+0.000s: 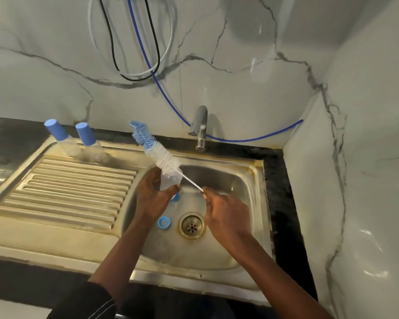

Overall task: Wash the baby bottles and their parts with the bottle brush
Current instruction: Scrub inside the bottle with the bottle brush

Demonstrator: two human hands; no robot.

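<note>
Evidently early: at centre frame the left hand (152,194) grips an open clear bottle (169,180) over the sink (251,166). The right hand (226,215) pinches the bottle brush (157,153) by its wire, bristles outside the bottle. A blue ring (164,222) lies unwashed below, and two capped bottles (62,139) wait upper left.

Drainboard (67,192): capped bottle (62,139), second capped bottle (90,143). Basin (194,254): blue ring (164,222).
</note>
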